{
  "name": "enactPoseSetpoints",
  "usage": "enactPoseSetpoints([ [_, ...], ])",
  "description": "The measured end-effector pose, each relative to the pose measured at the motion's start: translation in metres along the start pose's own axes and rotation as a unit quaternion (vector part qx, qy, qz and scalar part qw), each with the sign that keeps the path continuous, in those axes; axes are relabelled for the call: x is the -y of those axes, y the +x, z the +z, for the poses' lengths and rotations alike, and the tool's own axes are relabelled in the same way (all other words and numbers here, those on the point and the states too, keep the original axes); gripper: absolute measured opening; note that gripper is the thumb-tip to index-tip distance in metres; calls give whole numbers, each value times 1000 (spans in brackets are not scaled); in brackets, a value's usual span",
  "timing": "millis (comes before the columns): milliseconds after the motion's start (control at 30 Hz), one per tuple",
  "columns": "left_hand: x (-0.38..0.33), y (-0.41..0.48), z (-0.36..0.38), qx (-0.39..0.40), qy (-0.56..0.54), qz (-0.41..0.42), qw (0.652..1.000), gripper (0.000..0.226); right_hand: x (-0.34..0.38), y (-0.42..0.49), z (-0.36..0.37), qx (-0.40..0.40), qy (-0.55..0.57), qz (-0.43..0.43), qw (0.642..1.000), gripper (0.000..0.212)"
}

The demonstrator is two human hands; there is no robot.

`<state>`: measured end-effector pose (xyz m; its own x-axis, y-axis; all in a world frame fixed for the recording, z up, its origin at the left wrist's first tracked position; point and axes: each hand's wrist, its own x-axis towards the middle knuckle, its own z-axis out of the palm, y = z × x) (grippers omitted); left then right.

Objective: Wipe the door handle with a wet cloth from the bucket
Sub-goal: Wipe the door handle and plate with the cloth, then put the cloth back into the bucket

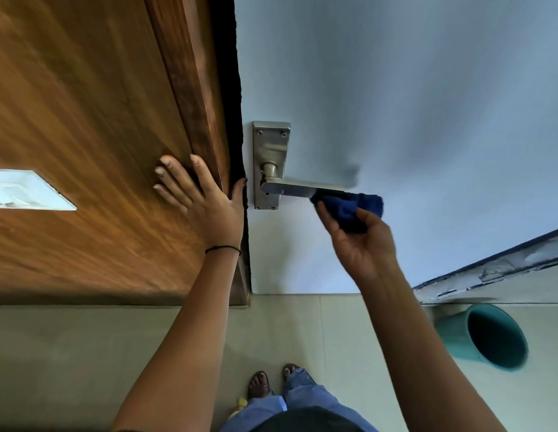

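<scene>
wiping the lever, outer end first

feet on the tiled floor (84,353), teal bucket (486,336) down at the right by the wall, well apart from the work. r hand (362,241) has fingers clenched round a bunched blue cloth (349,207), cloth touching the underside of the door handle (302,188) near its free end. l hand (199,198) lies flat, fingers released and spread on the brown door frame (100,120), holding nothing.

to do it well, imo: wrap cloth round the lever, not just under it, then drag toward the backplate (270,151) w/ steady pressure, covering top + the neck. keep l hand braced so the pale door (396,88) doesn't swing.
</scene>
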<state>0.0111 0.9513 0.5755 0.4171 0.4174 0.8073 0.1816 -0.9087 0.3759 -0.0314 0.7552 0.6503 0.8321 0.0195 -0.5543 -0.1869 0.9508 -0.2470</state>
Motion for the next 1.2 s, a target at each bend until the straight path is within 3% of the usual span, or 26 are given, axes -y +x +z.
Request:
enactPoseSetpoints([
  [167, -4, 0, -15, 42, 9, 0, 999, 105, 27, -13, -3, -13, -15, -40, 999, 17],
  [333, -38, -24, -49, 147, -112, -23, 982, 94, 67, -28, -36, 23, -58, -67, 996, 41],
  [433, -96, -64, -70, 204, -222, 10, 953, 91, 101, -53, -66, 60, -82, -78, 992, 35],
  [500, -148, -94, -88, 250, -332, 26, 909, 78, 131, -77, -91, 76, -97, -87, 989, 32],
  [600, -230, -128, -112, 391, -469, -34, 791, 49, 183, -114, -132, 71, -142, -95, 983, 40],
  [667, -288, -153, -125, 540, -507, -157, 653, 29, 225, -138, -163, 35, -177, -111, 977, 43],
  [733, -339, -186, -131, 681, -487, -242, 490, 39, 266, -157, -199, 9, -203, -124, 971, 34],
  [800, -377, -225, -137, 774, -466, -241, 354, 65, 302, -173, -237, -6, -214, -134, 968, 33],
  [867, -406, -259, -145, 817, -465, -221, 259, 70, 333, -189, -269, -49, -228, -130, 964, 37],
  [900, -426, -276, -151, 831, -456, -212, 237, 65, 354, -197, -288, -77, -221, -127, 964, 34],
  [1000, -477, -313, -164, 853, -435, -174, 231, 53, 407, -211, -330, -178, -194, -128, 956, 28],
  [1200, -560, -389, -138, 873, -349, -200, 277, 26, 501, -200, -391, -226, -178, -124, 950, 40],
])
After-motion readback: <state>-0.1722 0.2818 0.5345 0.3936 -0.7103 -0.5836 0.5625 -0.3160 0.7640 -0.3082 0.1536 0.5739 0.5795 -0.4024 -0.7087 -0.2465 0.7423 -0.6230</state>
